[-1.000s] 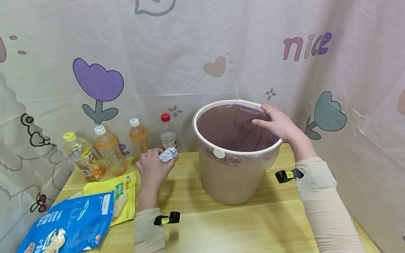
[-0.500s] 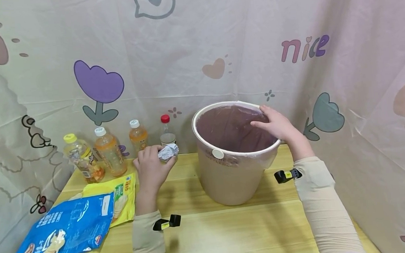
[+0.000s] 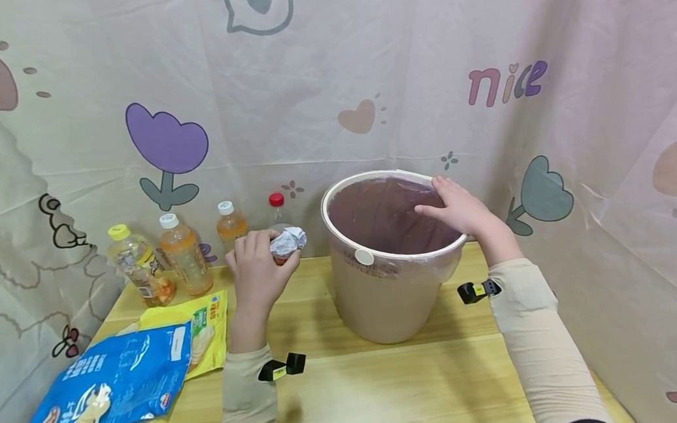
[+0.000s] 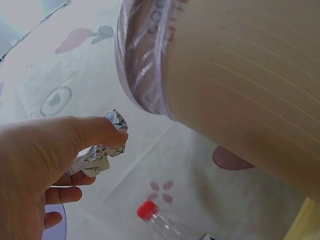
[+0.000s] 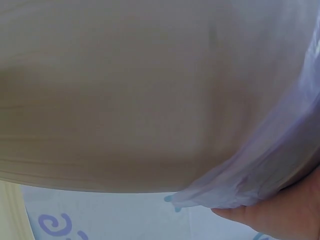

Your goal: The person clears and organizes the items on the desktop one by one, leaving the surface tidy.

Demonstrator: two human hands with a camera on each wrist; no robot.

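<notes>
My left hand (image 3: 258,267) pinches a crumpled piece of printed paper (image 3: 288,241) between thumb and fingers, above the table and left of the bin. In the left wrist view the paper (image 4: 102,155) shows dark print and sticks out past the thumb. The beige trash bin (image 3: 383,300) stands upright, with a thin purple plastic liner (image 3: 391,211) inside and folded over its rim. My right hand (image 3: 462,209) rests on the bin's right rim, fingers extended and thumb reaching over the opening. In the right wrist view part of this hand (image 5: 285,210) shows beside the liner's edge.
A red-capped bottle (image 3: 277,206) stands behind the paper. Further left are two white-capped bottles (image 3: 182,255) and a yellow-capped one (image 3: 138,265). A blue snack bag (image 3: 109,385) overlaps a yellow one (image 3: 213,325) on the wooden table (image 3: 381,398). A printed curtain (image 3: 305,76) hangs behind.
My left hand has lifted the crumpled paper slightly and shifted it a little to the right. My right hand stays at the bin's rim.
</notes>
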